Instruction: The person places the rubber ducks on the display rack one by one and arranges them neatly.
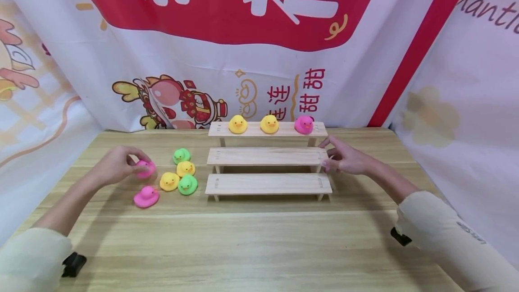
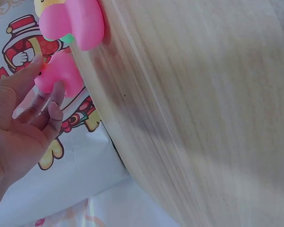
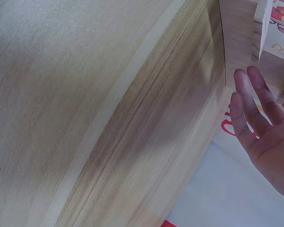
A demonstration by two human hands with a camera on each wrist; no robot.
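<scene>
In the head view my left hand (image 1: 117,166) pinches a pink rubber duck (image 1: 146,169) at the left of the table. The left wrist view shows this pink duck (image 2: 64,75) between thumb and fingers. A second pink duck (image 1: 146,197) sits nearer me. To their right cluster green ducks (image 1: 188,185) and yellow ducks (image 1: 169,181). My right hand (image 1: 344,157) is at the right end of a three-tier wooden rack (image 1: 267,184), thumb by the middle shelf. Its fingers look loosely extended in the right wrist view; firm contact cannot be made out.
Two yellow ducks (image 1: 238,125) and a pink duck (image 1: 304,125) stand on the rack's top shelf. A printed cloth (image 1: 259,57) hangs behind the wooden table (image 1: 251,247), with more cloth at both sides.
</scene>
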